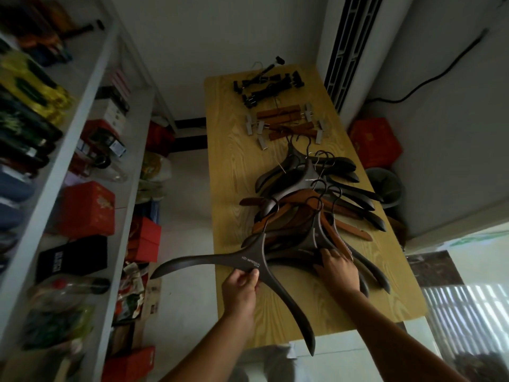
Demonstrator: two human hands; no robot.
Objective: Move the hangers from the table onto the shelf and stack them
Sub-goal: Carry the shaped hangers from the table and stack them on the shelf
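Observation:
My left hand (242, 285) grips a dark brown wooden hanger (220, 261) at its centre, above the table's left edge, with one arm reaching out over the floor. My right hand (337, 268) rests on a pile of dark and reddish-brown hangers (311, 205) on the light wooden table (234, 150), fingers laid over the nearest dark one. Further back lie brown clip hangers (283, 122) and black clip hangers (267, 86). The white shelf (91, 75) stands at the left.
The shelf levels are crowded with red boxes (88, 208), a black box (71, 257), bottles and packets. An aisle of floor runs between shelf and table. A tall air conditioner (352, 42) stands behind the table at right, with a red box (374, 142) and a bin (385, 186) beside it.

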